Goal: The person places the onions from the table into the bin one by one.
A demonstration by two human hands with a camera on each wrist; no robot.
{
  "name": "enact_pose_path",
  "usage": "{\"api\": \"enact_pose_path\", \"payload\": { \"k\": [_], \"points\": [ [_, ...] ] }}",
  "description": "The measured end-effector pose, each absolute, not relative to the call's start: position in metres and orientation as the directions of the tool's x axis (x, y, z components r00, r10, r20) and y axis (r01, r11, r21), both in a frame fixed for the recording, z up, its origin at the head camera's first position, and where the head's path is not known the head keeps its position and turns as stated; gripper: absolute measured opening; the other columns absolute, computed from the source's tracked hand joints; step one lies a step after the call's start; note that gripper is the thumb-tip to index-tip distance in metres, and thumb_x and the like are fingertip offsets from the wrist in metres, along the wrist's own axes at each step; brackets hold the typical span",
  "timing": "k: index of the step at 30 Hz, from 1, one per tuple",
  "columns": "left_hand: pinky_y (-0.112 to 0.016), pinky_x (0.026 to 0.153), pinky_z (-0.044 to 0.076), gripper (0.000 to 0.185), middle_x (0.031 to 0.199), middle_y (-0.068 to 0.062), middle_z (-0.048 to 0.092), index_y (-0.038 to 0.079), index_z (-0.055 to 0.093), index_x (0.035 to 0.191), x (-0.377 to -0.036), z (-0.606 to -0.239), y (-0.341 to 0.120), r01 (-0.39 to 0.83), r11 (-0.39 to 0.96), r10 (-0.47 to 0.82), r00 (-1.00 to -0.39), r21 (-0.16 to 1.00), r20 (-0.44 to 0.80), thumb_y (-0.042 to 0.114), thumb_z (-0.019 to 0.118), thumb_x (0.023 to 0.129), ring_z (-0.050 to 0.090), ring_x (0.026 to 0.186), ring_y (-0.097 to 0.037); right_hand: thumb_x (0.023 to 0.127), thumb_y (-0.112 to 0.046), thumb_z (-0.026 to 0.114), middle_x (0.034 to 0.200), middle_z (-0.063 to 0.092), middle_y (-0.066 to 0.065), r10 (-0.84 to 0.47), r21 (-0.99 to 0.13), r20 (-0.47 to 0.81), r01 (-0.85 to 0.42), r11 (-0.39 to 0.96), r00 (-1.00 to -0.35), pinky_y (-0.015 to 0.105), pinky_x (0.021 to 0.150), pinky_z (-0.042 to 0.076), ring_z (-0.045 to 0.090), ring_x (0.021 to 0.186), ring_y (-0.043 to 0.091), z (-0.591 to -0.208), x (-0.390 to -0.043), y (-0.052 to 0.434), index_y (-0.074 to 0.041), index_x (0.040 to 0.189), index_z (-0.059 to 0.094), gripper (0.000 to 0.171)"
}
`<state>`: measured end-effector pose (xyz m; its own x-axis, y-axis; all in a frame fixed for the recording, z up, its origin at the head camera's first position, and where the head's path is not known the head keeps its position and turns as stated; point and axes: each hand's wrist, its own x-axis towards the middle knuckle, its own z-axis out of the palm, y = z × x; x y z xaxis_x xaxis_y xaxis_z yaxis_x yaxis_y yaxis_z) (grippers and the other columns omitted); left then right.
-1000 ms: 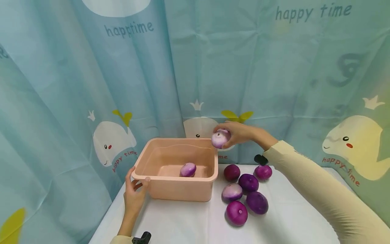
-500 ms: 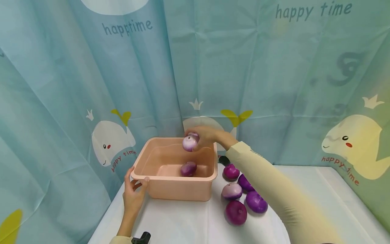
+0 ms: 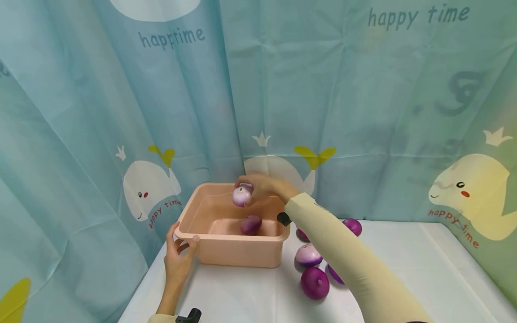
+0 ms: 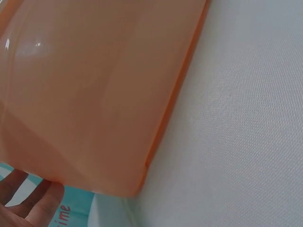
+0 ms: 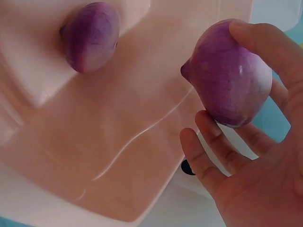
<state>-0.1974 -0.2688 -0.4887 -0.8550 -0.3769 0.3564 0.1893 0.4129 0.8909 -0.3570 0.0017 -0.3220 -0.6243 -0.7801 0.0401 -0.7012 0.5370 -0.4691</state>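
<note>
So my left hand grips the tub at its near-left corner; my right hand pinches an onion, best lowered gently beside the inner onion.

A sleeve partly hides onions on the white surface, while the left-wrist view's edges crop the left hand and pinkish bin.

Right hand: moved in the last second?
Yes. The right hand moved left against the peach bin, from its back right corner toward its middle.
</note>
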Motion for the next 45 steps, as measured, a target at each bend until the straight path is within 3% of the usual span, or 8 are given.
{"api": "enact_pose_path", "payload": {
  "k": [10, 14, 19, 24, 32, 37, 45],
  "points": [
    [-0.005, 0.079, 0.046, 0.075, 0.157, -0.015, 0.044, 0.029, 0.028, 0.161, -0.196, -0.486, -0.267, 0.197, 0.42, -0.378, -0.849, 0.886, 0.369, 0.024, 0.069, 0.099, 0.059, 0.118, -0.034, 0.084, -0.026, 0.085, 0.12, 0.062, 0.005, -0.764, -0.365, -0.01, -0.709, 0.603, -0.645, 0.035, 0.099, 0.046, 0.055, 0.111, 0.022, -0.325, -0.358, -0.005, -0.021, 0.132, 0.059, 0.055],
    [-0.005, 0.078, 0.046, 0.074, 0.156, -0.015, 0.044, 0.029, 0.028, 0.161, -0.196, -0.487, -0.267, 0.193, 0.422, -0.38, -0.849, 0.886, 0.366, 0.025, 0.069, 0.099, 0.06, 0.117, -0.035, 0.084, -0.029, 0.086, 0.135, 0.059, 0.011, -0.753, -0.402, -0.052, -0.676, 0.617, -0.656, 0.041, 0.105, 0.046, 0.054, 0.125, 0.03, -0.327, -0.358, -0.005, -0.019, 0.142, 0.054, 0.067],
    [-0.006, 0.077, 0.047, 0.075, 0.155, -0.016, 0.045, 0.029, 0.028, 0.16, -0.198, -0.488, -0.268, 0.188, 0.413, -0.381, -0.853, 0.891, 0.356, 0.026, 0.07, 0.098, 0.06, 0.116, -0.035, 0.085, -0.033, 0.085, 0.151, 0.047, 0.015, -0.734, -0.405, -0.077, -0.651, 0.642, -0.675, 0.052, 0.11, 0.042, 0.041, 0.139, 0.035, -0.327, -0.357, -0.003, -0.023, 0.152, 0.046, 0.079],
    [-0.006, 0.077, 0.047, 0.075, 0.155, -0.017, 0.044, 0.029, 0.028, 0.16, -0.198, -0.489, -0.268, 0.192, 0.405, -0.377, -0.855, 0.894, 0.355, 0.027, 0.07, 0.098, 0.06, 0.118, -0.037, 0.085, -0.03, 0.084, 0.152, 0.046, 0.015, -0.741, -0.409, -0.034, -0.667, 0.623, -0.671, 0.057, 0.112, 0.039, 0.038, 0.141, 0.034, -0.327, -0.354, 0.0, -0.022, 0.153, 0.046, 0.079],
    [-0.005, 0.077, 0.047, 0.075, 0.158, -0.015, 0.042, 0.03, 0.027, 0.16, -0.198, -0.489, -0.268, 0.181, 0.399, -0.38, -0.86, 0.899, 0.342, 0.029, 0.07, 0.099, 0.058, 0.122, -0.038, 0.083, -0.03, 0.086, 0.158, 0.042, 0.01, -0.76, -0.455, 0.051, -0.693, 0.559, -0.647, 0.052, 0.118, 0.033, 0.035, 0.147, 0.03, -0.319, -0.351, 0.021, -0.02, 0.153, 0.048, 0.08],
    [-0.005, 0.076, 0.046, 0.075, 0.158, -0.016, 0.042, 0.03, 0.027, 0.161, -0.198, -0.489, -0.267, 0.178, 0.409, -0.384, -0.856, 0.895, 0.346, 0.03, 0.069, 0.099, 0.058, 0.121, -0.038, 0.086, -0.025, 0.084, 0.161, 0.037, 0.01, -0.773, -0.489, 0.105, -0.71, 0.507, -0.625, 0.057, 0.114, 0.038, 0.038, 0.145, 0.035, -0.313, -0.345, 0.051, -0.019, 0.154, 0.046, 0.079],
    [-0.004, 0.075, 0.047, 0.073, 0.157, -0.017, 0.042, 0.028, 0.028, 0.16, -0.198, -0.489, -0.266, 0.192, 0.415, -0.385, -0.848, 0.889, 0.363, 0.028, 0.069, 0.099, 0.059, 0.118, -0.037, 0.083, -0.023, 0.086, 0.154, 0.047, 0.011, -0.773, -0.468, 0.234, -0.766, 0.442, -0.589, 0.059, 0.107, 0.045, 0.044, 0.138, 0.037, -0.319, -0.333, 0.113, -0.015, 0.151, 0.05, 0.077]
  ]
}}
